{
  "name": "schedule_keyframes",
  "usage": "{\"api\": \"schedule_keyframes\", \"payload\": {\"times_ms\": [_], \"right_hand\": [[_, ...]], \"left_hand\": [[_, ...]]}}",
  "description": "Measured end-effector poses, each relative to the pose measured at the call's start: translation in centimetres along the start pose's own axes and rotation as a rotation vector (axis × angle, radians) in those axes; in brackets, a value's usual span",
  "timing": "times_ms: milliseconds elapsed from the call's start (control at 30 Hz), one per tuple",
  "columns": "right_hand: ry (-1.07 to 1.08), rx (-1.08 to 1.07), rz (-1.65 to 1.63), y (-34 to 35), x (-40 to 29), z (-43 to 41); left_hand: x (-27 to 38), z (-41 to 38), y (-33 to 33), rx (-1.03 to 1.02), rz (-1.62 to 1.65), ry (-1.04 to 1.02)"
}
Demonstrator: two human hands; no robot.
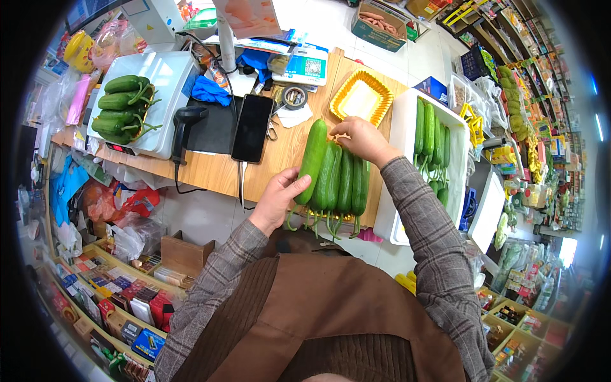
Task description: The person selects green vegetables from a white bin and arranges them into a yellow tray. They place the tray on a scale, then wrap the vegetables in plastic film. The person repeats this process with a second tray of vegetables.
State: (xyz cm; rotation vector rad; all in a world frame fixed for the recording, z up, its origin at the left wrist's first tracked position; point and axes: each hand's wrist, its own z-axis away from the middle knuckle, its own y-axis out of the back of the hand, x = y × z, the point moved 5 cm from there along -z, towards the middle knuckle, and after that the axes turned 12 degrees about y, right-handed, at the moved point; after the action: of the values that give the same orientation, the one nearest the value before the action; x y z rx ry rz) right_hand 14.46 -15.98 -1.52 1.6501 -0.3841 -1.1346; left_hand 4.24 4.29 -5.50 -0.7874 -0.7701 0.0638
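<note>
My left hand [281, 196] grips a green cucumber [313, 162] near its stem end, its other end pointing away from me. Beside it several more cucumbers [346, 184] lie in a row, stems towards me, on a golden tray that shows only at its edge. Over the far ends of that row is my right hand [360, 138], fingers bent; the frame does not settle whether it pinches anything. A second golden fluted tray [338, 98] stands beyond it with nothing inside. To the right, a white foam box [398, 200] holds more cucumbers [432, 136].
A white scale [164, 71] bears a tray of cucumbers [121, 112] at the left. Between it and my hands are a barcode scanner [184, 129], a smartphone [251, 128] with a cable, and a tape roll [294, 97]. The wooden table [210, 174] ends close to my body.
</note>
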Motion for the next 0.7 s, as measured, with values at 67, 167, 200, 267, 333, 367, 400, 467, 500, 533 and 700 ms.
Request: {"api": "schedule_keyframes", "payload": {"times_ms": [67,167,200,267,333,367,400,467,500,533,700], "right_hand": [[0.040,-0.002,-0.009,-0.2,0.2,-0.1],[0.034,-0.017,-0.018,-0.4,0.3,-0.2],[0.021,-0.025,-0.020,-0.6,0.4,-0.3],[-0.010,-0.017,-0.027,-0.9,0.6,-0.3],[-0.038,-0.003,-0.038,-1.1,0.8,-0.4],[-0.050,0.009,-0.047,-1.3,1.0,-0.4],[-0.064,0.021,-0.055,-1.5,1.2,-0.5],[-0.144,0.119,-0.108,-1.5,1.6,-0.2],[-0.184,0.169,-0.137,-1.3,1.7,0.0],[-0.222,0.208,-0.131,-1.0,1.8,0.3],[-0.239,0.462,-0.062,6.2,-0.7,4.3]], "left_hand": [[0.1,-0.4,0.4,0.080,-0.033,-0.061],[0.5,-0.6,-0.1,0.078,-0.011,-0.082],[0.7,-0.7,-0.4,0.058,0.009,-0.077],[0.3,-0.7,-0.6,0.023,0.016,-0.013],[0.0,-0.7,-0.8,0.002,0.010,0.027],[-0.2,-0.7,-0.7,-0.001,0.000,0.035],[-0.3,-0.8,-0.7,-0.005,-0.010,0.043],[-0.4,-1.0,-0.6,0.000,-0.026,0.043],[-0.4,-0.9,-0.6,0.006,-0.035,0.045],[-0.4,-0.9,-0.6,0.023,-0.028,0.043],[0.2,-0.5,-0.3,0.108,-0.086,-0.024]]}}
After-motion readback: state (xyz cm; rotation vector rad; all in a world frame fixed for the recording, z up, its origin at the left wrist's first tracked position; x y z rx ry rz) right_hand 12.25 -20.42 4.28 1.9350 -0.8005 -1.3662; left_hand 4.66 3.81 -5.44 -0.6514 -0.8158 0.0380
